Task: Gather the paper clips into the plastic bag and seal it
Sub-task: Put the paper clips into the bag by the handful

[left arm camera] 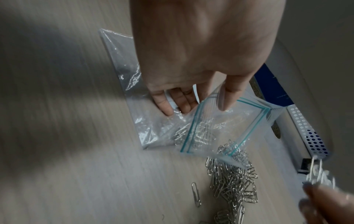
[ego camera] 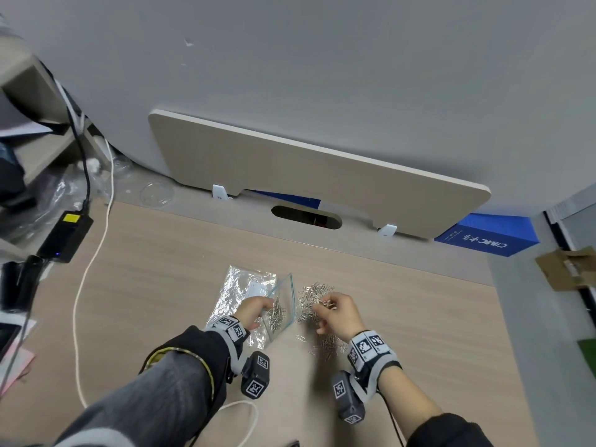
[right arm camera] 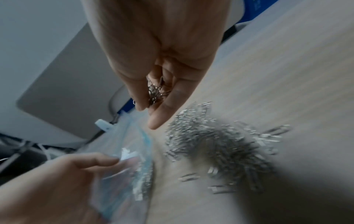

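A clear zip bag with a teal seal strip stands open on the wooden desk, with several clips inside it. My left hand pinches its upper rim and holds the mouth open. A pile of silver paper clips lies just right of the bag, spreading toward me. My right hand hovers above the pile and pinches a bunch of clips between thumb and fingers. One stray clip lies apart.
A second crinkled clear bag lies flat under the left hand. A white cable and a black power adapter are at the left. A blue box and a beige panel stand behind.
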The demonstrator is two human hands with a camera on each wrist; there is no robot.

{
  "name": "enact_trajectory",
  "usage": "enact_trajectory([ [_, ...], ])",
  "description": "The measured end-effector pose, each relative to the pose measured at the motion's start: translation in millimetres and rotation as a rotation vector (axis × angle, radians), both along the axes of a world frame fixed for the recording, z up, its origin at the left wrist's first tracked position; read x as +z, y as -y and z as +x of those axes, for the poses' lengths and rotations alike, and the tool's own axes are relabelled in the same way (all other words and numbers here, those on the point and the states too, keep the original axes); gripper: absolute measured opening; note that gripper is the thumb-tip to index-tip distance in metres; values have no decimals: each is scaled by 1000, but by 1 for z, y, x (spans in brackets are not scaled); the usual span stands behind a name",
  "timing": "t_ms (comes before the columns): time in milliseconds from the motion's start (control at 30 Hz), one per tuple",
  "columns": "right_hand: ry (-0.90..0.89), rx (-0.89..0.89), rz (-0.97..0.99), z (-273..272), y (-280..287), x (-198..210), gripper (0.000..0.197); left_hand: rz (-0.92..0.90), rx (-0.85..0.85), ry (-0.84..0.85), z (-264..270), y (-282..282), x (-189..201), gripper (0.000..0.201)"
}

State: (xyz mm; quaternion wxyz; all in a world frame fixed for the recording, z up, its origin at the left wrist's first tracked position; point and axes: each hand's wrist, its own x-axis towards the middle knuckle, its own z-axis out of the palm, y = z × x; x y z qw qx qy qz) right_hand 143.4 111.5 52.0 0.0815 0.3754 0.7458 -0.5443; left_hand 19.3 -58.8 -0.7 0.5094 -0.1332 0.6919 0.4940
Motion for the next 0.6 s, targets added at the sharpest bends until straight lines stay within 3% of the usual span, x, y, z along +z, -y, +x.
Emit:
enact_trajectory([
  [100, -4, 92, 17, -22, 25, 9, 12, -5, -5, 0, 0, 0, 0, 34],
  [200, 45, 184, 121, -38, 44, 6, 17, 0, -8, 5, 0, 0, 1, 36],
  [367, 122, 292, 286, -49, 55, -6, 8, 8, -10, -1, 0, 2, 3, 37],
  [500, 97, 266, 228, -45, 48, -9, 22, 9, -37, -2, 0, 1, 3, 39],
  [600, 0, 144, 164, -40, 38, -10, 29, -12, -55, -5, 0, 1, 3, 40],
])
